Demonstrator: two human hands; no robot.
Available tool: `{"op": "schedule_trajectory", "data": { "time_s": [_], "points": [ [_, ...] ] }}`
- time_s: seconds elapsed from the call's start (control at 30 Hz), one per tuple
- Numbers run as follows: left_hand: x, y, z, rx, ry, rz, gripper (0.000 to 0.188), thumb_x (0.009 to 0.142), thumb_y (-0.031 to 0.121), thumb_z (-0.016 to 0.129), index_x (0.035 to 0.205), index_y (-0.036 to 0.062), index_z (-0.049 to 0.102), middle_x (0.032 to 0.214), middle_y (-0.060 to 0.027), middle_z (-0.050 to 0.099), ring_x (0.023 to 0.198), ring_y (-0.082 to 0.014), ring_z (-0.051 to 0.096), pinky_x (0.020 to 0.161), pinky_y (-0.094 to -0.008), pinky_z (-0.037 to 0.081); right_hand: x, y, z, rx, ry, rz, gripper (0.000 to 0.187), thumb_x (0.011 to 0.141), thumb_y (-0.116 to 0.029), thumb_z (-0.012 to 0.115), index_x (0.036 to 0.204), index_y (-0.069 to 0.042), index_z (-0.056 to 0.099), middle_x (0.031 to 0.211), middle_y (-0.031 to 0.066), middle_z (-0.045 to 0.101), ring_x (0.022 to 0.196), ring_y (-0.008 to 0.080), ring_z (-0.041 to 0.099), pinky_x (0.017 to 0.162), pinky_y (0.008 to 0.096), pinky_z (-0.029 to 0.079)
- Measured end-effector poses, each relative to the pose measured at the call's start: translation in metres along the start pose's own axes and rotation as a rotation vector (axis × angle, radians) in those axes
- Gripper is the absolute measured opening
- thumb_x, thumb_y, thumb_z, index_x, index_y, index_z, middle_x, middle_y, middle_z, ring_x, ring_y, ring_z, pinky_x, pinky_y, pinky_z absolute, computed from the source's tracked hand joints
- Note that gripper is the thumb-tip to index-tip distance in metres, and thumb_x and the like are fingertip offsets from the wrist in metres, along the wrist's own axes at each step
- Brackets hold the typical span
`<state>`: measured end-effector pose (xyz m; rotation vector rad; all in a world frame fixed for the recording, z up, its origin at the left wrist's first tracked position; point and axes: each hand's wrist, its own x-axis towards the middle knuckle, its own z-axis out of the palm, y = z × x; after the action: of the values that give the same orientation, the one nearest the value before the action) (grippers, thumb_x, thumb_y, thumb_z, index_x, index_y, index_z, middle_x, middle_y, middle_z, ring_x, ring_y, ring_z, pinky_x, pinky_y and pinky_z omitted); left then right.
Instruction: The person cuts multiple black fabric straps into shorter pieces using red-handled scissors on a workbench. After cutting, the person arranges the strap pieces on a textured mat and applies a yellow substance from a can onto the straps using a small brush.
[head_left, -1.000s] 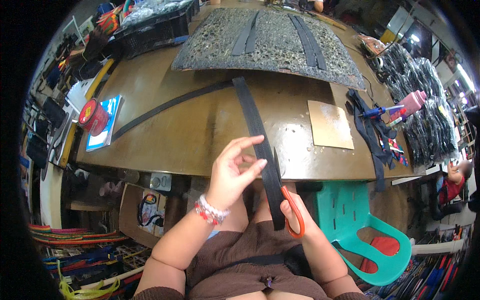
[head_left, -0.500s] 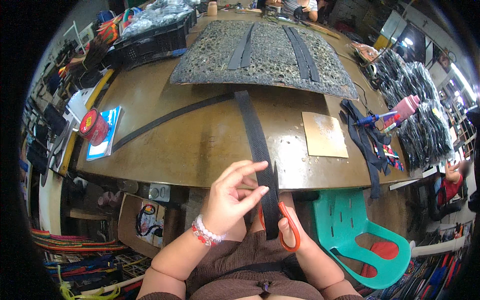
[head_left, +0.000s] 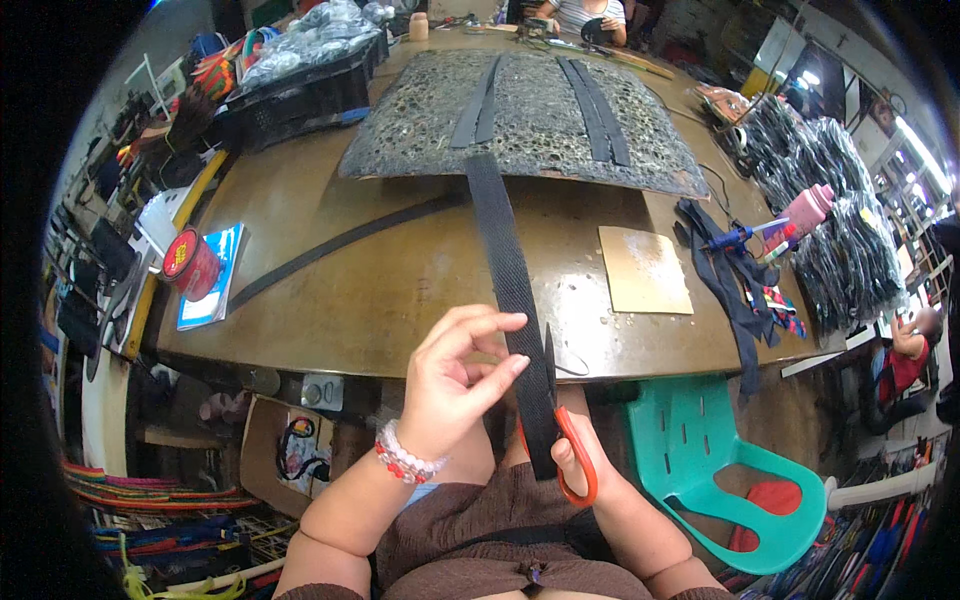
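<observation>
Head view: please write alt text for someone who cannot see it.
A person's left hand touches a flat black woven strap; the right hand holds orange-handled scissors alongside. Beyond, over a brown table, a dark speckled board bears black strips.

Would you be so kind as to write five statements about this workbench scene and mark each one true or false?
1. The right hand holds the orange-handled scissors. True.
2. The left hand lies flat on the table. False: it is raised, with its thumb and forefinger at the edge of the black strap.
3. Dark strips lie on the speckled board. True.
4. The plastic chair is yellow. False: it is green.
5. The brown cardboard piece lies to the right of the black strap. True.
</observation>
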<state>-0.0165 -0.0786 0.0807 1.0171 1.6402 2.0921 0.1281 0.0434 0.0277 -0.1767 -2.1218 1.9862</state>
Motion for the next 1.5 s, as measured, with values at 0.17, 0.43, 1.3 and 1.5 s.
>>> {"op": "schedule_trajectory", "data": {
  "time_s": [0.17,0.43,1.3,1.5],
  "points": [
    [-0.005,-0.002,0.004,-0.019,0.025,0.02,0.037,0.08,-0.011,0.067,0.116,0.0007,0.063,0.114,-0.0046,0.049,0.089,-0.0069,0.057,0.075,-0.0184,0.056,0.001,-0.006,0.001,0.007,0.0,0.006,0.08,0.082,-0.076,0.048,0.101,0.001,0.057,0.075,-0.0008,0.047,0.071,0.0098,0.043,0.061,0.0255,0.038],
    [-0.007,0.0,0.002,0.015,-0.054,0.009,0.039,0.08,-0.01,0.067,0.116,0.0021,0.064,0.115,-0.0057,0.051,0.092,-0.0094,0.06,0.077,-0.0203,0.058,0.008,-0.011,0.0,0.031,0.027,0.026,0.087,0.076,-0.082,0.05,0.096,0.003,0.055,0.075,-0.0007,0.048,0.071,0.0089,0.043,0.06,0.0256,0.037],
    [-0.015,0.006,0.001,0.028,-0.101,-0.069,0.038,0.078,-0.01,0.07,0.114,0.0002,0.064,0.111,-0.0054,0.05,0.088,-0.0096,0.06,0.074,-0.0209,0.057,0.009,-0.013,-0.007,-0.122,0.049,-0.029,0.071,0.083,-0.073,0.053,0.089,-0.002,0.055,0.068,0.0014,0.045,0.067,0.0101,0.043,0.057,0.0275,0.039],
    [-0.013,0.016,0.004,0.098,-0.154,-0.048,0.033,0.08,-0.005,0.071,0.112,0.002,0.066,0.11,-0.0069,0.053,0.087,-0.0105,0.062,0.071,-0.0207,0.057,0.011,-0.017,-0.005,-0.057,0.121,-0.029,0.068,0.081,-0.071,0.058,0.08,-0.003,0.052,0.068,-0.004,0.039,0.067,0.0072,0.038,0.055,0.0255,0.034]
  ]
}}
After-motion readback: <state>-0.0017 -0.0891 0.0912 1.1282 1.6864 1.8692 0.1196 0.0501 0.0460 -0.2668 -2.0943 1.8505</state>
